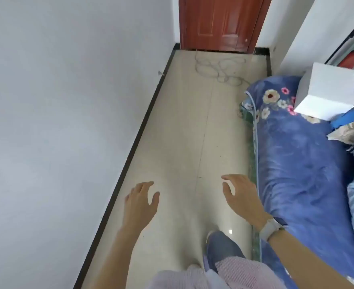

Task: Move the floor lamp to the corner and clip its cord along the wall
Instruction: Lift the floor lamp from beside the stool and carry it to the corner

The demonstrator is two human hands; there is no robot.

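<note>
No floor lamp shows in the head view. A thin cord lies in loose coils on the pale tiled floor near the far door. The white wall runs along the left, edged by a dark baseboard. A small clip or hook sticks out of the wall just above the baseboard. My left hand and my right hand hover over the floor in front of me, fingers apart, holding nothing. A watch is on my right wrist.
A bed with a blue floral cover fills the right side, with a white box and bedding on it. A red-brown door closes the far end of the narrow floor strip. My foot in a blue shoe stands below.
</note>
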